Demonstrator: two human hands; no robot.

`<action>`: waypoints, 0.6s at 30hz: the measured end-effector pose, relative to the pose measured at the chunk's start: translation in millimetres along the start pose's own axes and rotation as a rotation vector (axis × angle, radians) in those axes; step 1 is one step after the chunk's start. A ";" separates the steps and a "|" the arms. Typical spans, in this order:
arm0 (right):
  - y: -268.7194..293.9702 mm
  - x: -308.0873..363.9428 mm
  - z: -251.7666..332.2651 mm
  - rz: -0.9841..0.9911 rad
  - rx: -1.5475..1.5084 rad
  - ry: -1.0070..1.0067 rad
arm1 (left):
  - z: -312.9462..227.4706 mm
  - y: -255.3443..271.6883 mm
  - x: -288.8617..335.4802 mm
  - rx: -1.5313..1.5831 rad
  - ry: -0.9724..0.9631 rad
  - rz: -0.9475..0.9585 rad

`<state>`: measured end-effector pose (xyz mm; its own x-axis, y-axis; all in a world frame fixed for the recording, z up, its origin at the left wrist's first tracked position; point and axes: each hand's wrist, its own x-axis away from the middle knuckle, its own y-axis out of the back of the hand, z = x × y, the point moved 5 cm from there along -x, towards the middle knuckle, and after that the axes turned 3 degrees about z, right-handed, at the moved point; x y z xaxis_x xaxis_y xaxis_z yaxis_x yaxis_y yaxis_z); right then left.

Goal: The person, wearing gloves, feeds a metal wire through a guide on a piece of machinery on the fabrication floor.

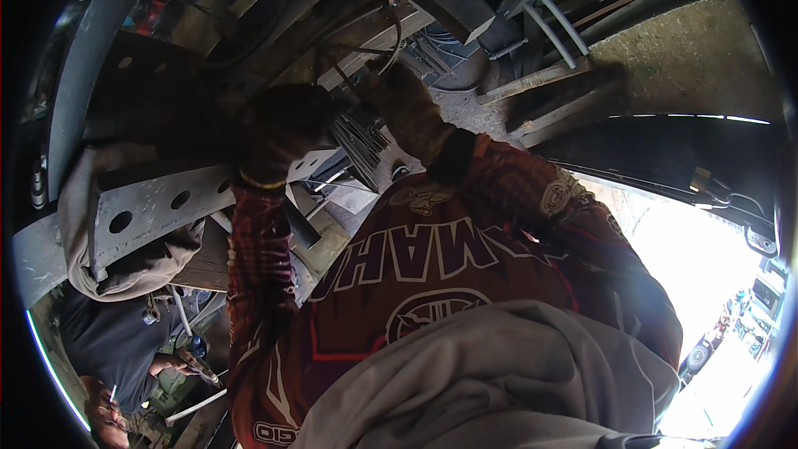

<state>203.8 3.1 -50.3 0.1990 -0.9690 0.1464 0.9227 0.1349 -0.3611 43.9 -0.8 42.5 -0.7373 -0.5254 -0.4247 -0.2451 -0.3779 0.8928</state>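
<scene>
Both my hands wear dark work gloves and meet near the top middle, over a steel beam. My left hand [287,129] is closed, in deep shadow, at the upper end of a bundle of thin grey metal rods [362,150]. The rods fan downward between my hands, and the left fingers appear to grip them. My right hand [407,108], in a brownish glove, curls closed just right of the bundle, close to a thin dark rod [341,73]. Shadow and the glove hide what its fingers hold.
A grey steel channel with round holes [158,208] runs at left, a cloth [125,270] draped over it. A dark pipe [96,75] curves along the left. Metal bars and parts [490,0] crowd the top. Another person [116,349] works at lower left. Bright daylight comes from the right.
</scene>
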 end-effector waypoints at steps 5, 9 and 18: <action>-2.4 1.3 -1.9 0.024 -0.131 0.041 | -12.2 2.2 -4.4 0.078 0.012 0.080; 7.1 10.2 19.4 0.210 0.158 0.258 | -39.4 -8.6 -2.2 -0.088 0.117 0.084; 20.7 4.7 16.0 0.154 0.193 0.235 | -55.8 -14.1 -19.2 -0.213 0.145 0.158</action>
<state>229.1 4.7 -42.3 0.2799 -0.9524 -0.1210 0.9377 0.2983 -0.1783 96.7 -28.0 29.7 -0.6542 -0.6882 -0.3138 0.0144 -0.4261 0.9045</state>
